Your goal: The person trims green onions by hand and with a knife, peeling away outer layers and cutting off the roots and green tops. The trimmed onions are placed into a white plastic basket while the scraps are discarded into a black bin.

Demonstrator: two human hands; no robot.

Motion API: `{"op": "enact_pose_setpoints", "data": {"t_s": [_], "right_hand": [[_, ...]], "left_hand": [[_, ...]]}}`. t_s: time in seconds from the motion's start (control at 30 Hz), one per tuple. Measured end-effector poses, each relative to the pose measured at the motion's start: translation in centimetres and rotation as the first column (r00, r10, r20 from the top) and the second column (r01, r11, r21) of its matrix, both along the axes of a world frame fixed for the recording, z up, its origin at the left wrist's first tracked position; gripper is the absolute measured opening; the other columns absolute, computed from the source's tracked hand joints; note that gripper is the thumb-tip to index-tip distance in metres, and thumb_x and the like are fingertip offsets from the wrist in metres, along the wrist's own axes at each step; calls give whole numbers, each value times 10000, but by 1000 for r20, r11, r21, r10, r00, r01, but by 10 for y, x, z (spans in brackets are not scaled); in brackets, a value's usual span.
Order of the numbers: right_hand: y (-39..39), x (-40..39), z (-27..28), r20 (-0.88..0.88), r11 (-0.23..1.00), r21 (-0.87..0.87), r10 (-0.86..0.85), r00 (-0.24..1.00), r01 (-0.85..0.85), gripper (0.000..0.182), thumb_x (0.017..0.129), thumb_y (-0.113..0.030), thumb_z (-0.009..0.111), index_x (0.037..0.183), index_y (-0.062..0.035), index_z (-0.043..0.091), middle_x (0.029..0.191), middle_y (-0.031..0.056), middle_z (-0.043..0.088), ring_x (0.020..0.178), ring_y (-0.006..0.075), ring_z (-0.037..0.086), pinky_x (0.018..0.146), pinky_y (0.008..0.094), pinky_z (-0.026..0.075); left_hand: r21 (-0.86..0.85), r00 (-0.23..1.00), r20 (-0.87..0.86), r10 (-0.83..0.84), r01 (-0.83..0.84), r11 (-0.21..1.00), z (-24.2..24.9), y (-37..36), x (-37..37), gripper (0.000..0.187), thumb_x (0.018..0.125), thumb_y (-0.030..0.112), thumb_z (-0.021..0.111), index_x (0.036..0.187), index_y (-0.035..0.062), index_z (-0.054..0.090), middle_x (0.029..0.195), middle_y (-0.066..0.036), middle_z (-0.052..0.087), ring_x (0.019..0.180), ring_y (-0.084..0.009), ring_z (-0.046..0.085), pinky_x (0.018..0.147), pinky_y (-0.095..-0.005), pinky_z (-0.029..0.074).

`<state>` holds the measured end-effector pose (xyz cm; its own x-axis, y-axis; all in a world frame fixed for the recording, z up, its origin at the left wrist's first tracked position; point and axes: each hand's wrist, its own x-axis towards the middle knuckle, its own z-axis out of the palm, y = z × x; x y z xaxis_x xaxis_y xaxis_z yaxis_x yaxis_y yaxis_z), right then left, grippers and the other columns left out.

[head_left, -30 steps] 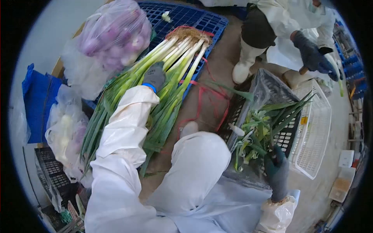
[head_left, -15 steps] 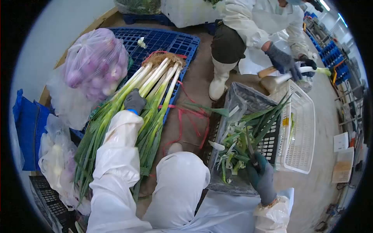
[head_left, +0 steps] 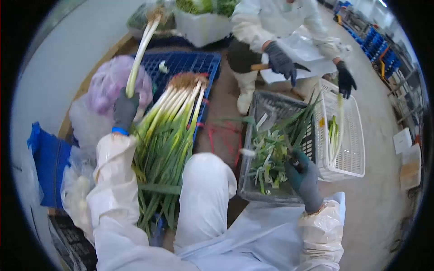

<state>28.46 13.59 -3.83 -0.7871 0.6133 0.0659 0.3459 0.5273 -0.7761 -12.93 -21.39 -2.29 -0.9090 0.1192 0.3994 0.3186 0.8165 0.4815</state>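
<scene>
My left hand (head_left: 125, 110), in a grey glove, is closed around a long leek (head_left: 143, 52), its white stalk and roots pointing up. Below and right of that hand lies a pile of leeks (head_left: 167, 117), roots at the far end and green leaves toward me. My right hand (head_left: 304, 180), also gloved, grips a knife (head_left: 296, 163) by its dark handle, the blade pointing away over the leaf trimmings (head_left: 267, 156). These trimmings lie in a black crate (head_left: 247, 180) lined with plastic.
A blue pallet (head_left: 192, 58) bears the pile. Beyond my left hand sits a bag of purple onions (head_left: 108, 86). Opposite, a co-worker (head_left: 280, 22) holds a wooden-handled blade (head_left: 260, 67); their other hand is over a white crate (head_left: 355, 174) with leeks inside.
My left hand has lifted a leek from the pile and moved up and left with it. My right hand stays over the trimmings. The co-worker's leek is now in the white crate.
</scene>
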Motion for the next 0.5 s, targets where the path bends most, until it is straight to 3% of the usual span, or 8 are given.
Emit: {"op": "enact_pose_setpoints", "data": {"t_s": [0.1, 0.13, 0.2, 0.23, 0.33, 0.4, 0.47, 0.5], "right_hand": [[-9, 5, 36, -32, 999, -25, -27, 999, 26, 327, 813, -86, 675, 1131, -30, 628, 843, 116, 649, 681, 138, 605, 652, 274, 490], [-7, 8, 33, -141, 996, -64, -74, 987, 65, 327, 814, -80, 678, 1133, -26, 629, 847, 101, 650, 696, 123, 596, 660, 267, 488], [1, 11, 17, -340, 982, -152, -162, 926, 115, 328, 817, -69, 682, 1138, -20, 631, 856, 72, 652, 727, 93, 578, 676, 253, 483], [-2, 11, 29, -457, 985, -76, -170, 873, 152, 328, 822, -64, 695, 1138, -1, 633, 853, 26, 637, 755, 74, 554, 685, 242, 476], [6, 18, 38, -634, 944, -271, -324, 702, 191, 312, 839, -73, 688, 1136, 6, 635, 842, 30, 635, 740, 66, 549, 670, 222, 465], [4, 33, 62, -576, 855, -495, -458, 677, 156, 293, 863, -88, 668, 1135, 11, 623, 791, 25, 633, 646, 70, 556, 566, 217, 454], [7, 40, 81, -515, 747, -650, -571, 640, 144, 286, 880, -99, 649, 1140, 13, 610, 762, 16, 628, 596, 78, 558, 509, 223, 449], [17, 46, 76, -592, 770, -636, -528, 609, 48, 305, 897, -161, 637, 1152, 3, 596, 725, -2, 611, 560, 97, 560, 460, 240, 450]], "left_hand": [[122, 967, -205, -150, 177, 977, 29, 3, -3, 401, 852, 269, 627, 1178, 42, 573, 948, -225, 670, 903, -375, 660, 770, -445, 504], [167, 974, -181, -136, 167, 972, 66, 26, 36, 354, 865, 228, 613, 1156, 28, 578, 934, -202, 672, 878, -355, 663, 737, -422, 507], [120, 943, -234, -235, 268, 956, 96, 35, 50, 313, 852, 192, 628, 1113, 25, 587, 889, -184, 661, 829, -343, 658, 708, -411, 505], [93, 921, -274, -279, 314, 945, 110, 41, 59, 295, 841, 174, 637, 1091, 24, 591, 870, -177, 656, 807, -340, 655, 697, -406, 504], [-49, 784, -463, -414, 444, 895, 143, 68, 94, 279, 797, 118, 671, 1049, 25, 596, 841, -179, 645, 771, -343, 646, 678, -400, 500], [-198, 625, -560, -544, 537, 820, 162, 87, 114, 288, 784, 78, 684, 1050, 19, 593, 839, -195, 642, 768, -339, 646, 669, -396, 499], [-242, 553, -481, -680, 661, 710, 182, 115, 152, 290, 703, 32, 691, 980, 36, 606, 862, -187, 637, 807, -389, 629, 691, -415, 501], [-303, 497, -481, -722, 679, 669, 176, 127, 156, 301, 685, 43, 702, 973, 39, 612, 872, -183, 638, 818, -389, 627, 706, -422, 500]]}}
